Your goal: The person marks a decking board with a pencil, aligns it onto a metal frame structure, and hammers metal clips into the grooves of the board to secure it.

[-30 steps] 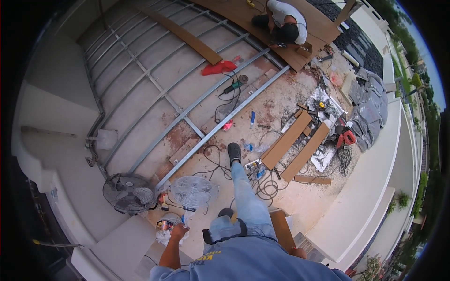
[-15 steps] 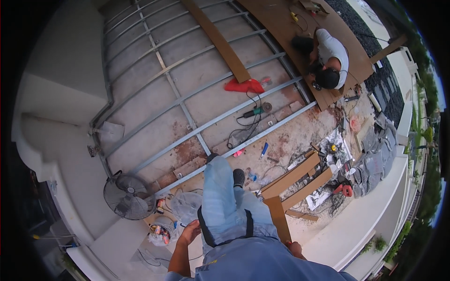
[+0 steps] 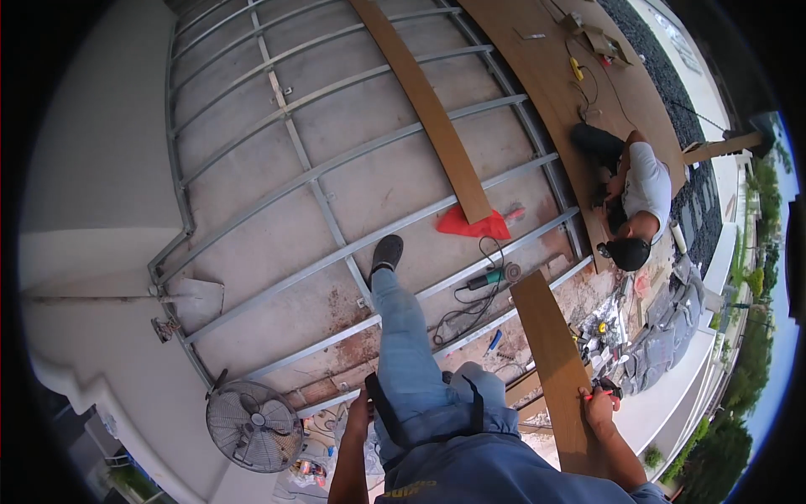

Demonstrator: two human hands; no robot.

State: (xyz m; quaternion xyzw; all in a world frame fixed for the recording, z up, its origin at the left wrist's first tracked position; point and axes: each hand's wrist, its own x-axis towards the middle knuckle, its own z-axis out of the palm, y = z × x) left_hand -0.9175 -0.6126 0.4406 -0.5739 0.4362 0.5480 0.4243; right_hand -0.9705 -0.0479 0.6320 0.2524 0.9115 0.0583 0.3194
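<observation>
My right hand (image 3: 599, 410) is closed on the right edge of a long brown plank (image 3: 552, 370), which slants up and away from my right side. A slim red item (image 3: 611, 398) pokes out at the same hand; its kind is unclear. My left hand (image 3: 359, 413) hangs beside my left thigh, partly in shade, and its fingers do not show clearly. One of my feet (image 3: 387, 252) is forward among the metal joists (image 3: 336, 256). Beyond the plank's far end lies a green angle grinder (image 3: 494, 276) with its cord.
A co-worker (image 3: 642, 189) crouches on the brown decking (image 3: 537, 67) at the right. Another brown plank (image 3: 428, 109) lies across the joists, its near end by a red bag (image 3: 470, 223). A black fan (image 3: 254, 426) stands at lower left. Tools and grey bags (image 3: 667, 328) clutter the right.
I have moved forward, with one foot now farther in among the joists. The plank in my right hand has come up into fuller view. My left hand is now closer to my thigh.
</observation>
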